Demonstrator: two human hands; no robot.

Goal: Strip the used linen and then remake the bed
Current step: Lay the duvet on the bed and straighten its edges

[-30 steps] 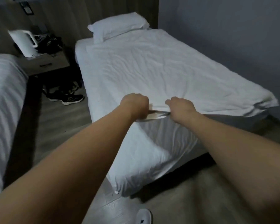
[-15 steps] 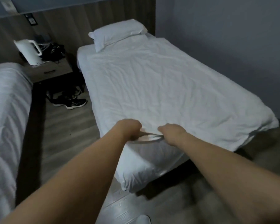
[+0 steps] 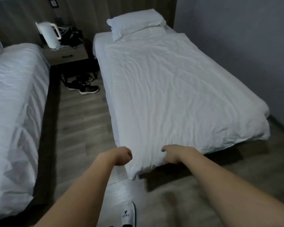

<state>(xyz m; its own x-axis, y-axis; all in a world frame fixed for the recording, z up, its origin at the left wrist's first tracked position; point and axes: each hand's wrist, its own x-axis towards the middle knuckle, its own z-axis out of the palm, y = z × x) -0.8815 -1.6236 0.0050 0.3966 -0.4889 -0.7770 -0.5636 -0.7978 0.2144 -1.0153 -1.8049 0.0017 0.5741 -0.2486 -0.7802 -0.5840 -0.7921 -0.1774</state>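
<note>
The bed (image 3: pixel 103 51) against the right wall has a white pillow (image 3: pixel 134 22) at its head. A wrinkled white duvet (image 3: pixel 179 89) is spread over it and hangs over the foot corner nearest me. My right hand (image 3: pixel 172 154) lies on that hanging corner, its fingers curled into the cloth, which puckers around them. My left hand (image 3: pixel 123 155) is a closed fist at the duvet's left edge, over the floor, with nothing visible in it.
A second made bed (image 3: pixel 15 104) fills the left side, with a wooden-floor aisle (image 3: pixel 82 122) between the beds. A nightstand (image 3: pixel 67 54) with a white kettle (image 3: pixel 49 34) stands at the back, black shoes (image 3: pixel 84 88) under it. My white shoe (image 3: pixel 128 215) is below.
Both hands drew the duvet's edge toward the foot and down over the corner. The hands, close together before, have moved apart, the left one off to the cloth's edge.
</note>
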